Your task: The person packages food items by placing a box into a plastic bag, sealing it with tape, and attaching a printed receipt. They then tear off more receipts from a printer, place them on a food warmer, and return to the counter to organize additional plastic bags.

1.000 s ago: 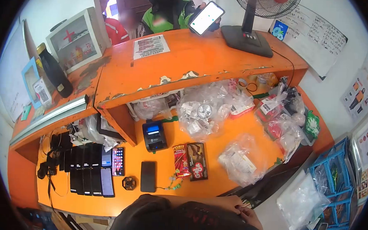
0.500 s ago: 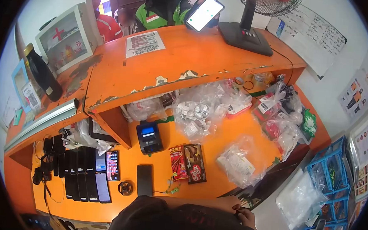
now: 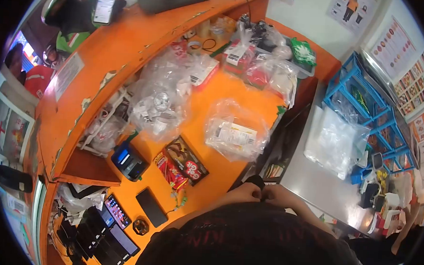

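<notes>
My left hand [image 3: 248,191] and my right hand [image 3: 278,195] are close together in front of my dark shirt, at the counter's right edge. The fingers of both are curled in. A small black thing [image 3: 255,180] shows at the left hand, too dark to name. Just beyond my hands lies a clear plastic bag [image 3: 238,130] with a labelled packet inside. To its left are a brown snack box [image 3: 187,162] and a red snack packet [image 3: 170,171], side by side on the orange counter [image 3: 209,180].
Several phones [image 3: 98,241], a black label printer [image 3: 129,161] and a dark flat device [image 3: 151,207] are at left. Bagged goods [image 3: 161,101] line the back. Blue baskets [image 3: 367,100] and plastic bags [image 3: 336,141] are at right. A person [image 3: 76,20] across the counter holds a phone [image 3: 106,3].
My view has swung to the right, so the counter appears shifted left and turned. Both forearms now show, with my hands together. A person's arm has come into view at lower right.
</notes>
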A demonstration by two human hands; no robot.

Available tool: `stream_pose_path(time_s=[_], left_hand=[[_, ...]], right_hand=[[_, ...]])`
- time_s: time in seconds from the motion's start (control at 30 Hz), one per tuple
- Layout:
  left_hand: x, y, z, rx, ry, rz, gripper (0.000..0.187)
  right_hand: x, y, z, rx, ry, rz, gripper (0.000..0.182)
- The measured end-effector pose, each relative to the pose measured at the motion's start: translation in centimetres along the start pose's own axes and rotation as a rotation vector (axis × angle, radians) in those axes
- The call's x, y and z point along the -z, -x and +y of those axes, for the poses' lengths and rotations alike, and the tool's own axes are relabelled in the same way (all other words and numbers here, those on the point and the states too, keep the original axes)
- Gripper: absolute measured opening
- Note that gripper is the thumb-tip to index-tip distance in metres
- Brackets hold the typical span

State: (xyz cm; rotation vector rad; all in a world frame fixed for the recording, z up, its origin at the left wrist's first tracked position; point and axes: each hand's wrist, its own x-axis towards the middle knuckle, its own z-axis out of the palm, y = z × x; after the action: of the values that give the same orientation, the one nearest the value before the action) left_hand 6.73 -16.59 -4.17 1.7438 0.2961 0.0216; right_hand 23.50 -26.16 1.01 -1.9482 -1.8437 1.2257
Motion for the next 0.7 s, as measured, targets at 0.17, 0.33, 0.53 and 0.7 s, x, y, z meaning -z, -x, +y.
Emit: stream_pose_path(time_s=[0.17, 0.33, 0.53, 0.7], left_hand=[[1.0, -0.8, 0.5, -0.004, -0.016, 0.135, 0.023], [3.3, -2.3, 2.3, 0.222, 0.06, 0.114, 0.021], [2.7, -2.6, -1.0, 0.173, 0.41, 0.136, 0.022], [2.4, -3.0, -0.4, 0.135, 0.388, 0.18, 0.029]], right_hand=[[8.5, -3.2, 0.8, 0.112, -0.137, -0.148, 0.031], [18.0, -13.2, 4.6, 0.178, -0.094, 0.368, 0.031], [26.6, -30.2, 4.3, 0.391, 0.194, 0.904, 0.025], [29.2, -41.7, 2.5, 0.125, 0.22, 0.895, 0.037]])
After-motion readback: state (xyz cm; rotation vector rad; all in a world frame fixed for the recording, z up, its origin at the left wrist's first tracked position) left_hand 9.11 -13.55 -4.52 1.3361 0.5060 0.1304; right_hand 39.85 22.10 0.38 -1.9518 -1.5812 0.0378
